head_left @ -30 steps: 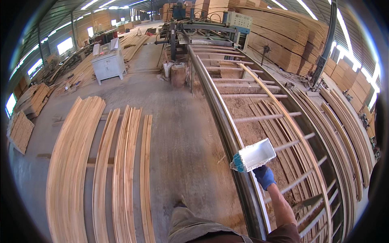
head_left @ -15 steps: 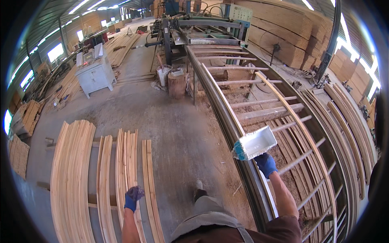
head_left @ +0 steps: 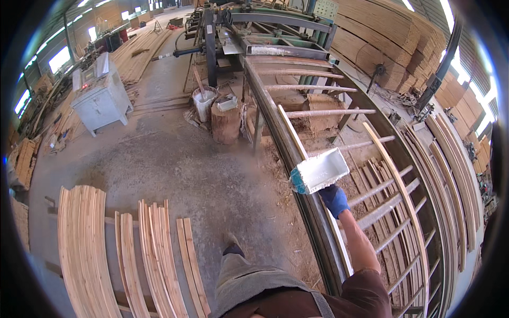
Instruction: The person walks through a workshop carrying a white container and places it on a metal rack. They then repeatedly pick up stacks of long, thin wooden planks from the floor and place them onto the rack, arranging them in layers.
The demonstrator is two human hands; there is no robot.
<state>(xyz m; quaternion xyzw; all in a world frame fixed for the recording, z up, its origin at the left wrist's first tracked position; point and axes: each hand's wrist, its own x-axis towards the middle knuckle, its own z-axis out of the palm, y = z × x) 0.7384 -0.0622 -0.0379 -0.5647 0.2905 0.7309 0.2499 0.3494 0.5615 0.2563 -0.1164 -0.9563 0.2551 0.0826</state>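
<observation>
A white, open, box-shaped container with a ragged teal end [head_left: 322, 169] sits just right of the frame's centre, above the left rail of a roller frame. The person's right hand, in a blue glove [head_left: 335, 201], is closed on its near side, the fingertips hidden beneath it. Under the container, a long, pale, narrow wooden strip [head_left: 292, 131] runs along the dark metal rail [head_left: 265, 114]; whether the two touch cannot be told. Round metal rollers [head_left: 323, 113] cross the frame to the right, and a curved-looking tan wooden strip [head_left: 396, 175] lies over them.

The grey concrete floor [head_left: 185, 164] is stained and dusty, with sawdust below the rollers. At the lower left lie rows of pale planks [head_left: 82, 238], cut off by the lower edge. At upper centre, a whitish bucket [head_left: 203, 106] stands beside an upright log stump [head_left: 225, 124]; a pale grey metal cabinet [head_left: 101, 103] is at upper left. Tall stacks of tan boards [head_left: 379, 40] fill the upper right.

The left hand is out of view, so its state cannot be told. The large metal machine [head_left: 281, 32] at the top is cropped, and the clutter at far left is hard to make out.
</observation>
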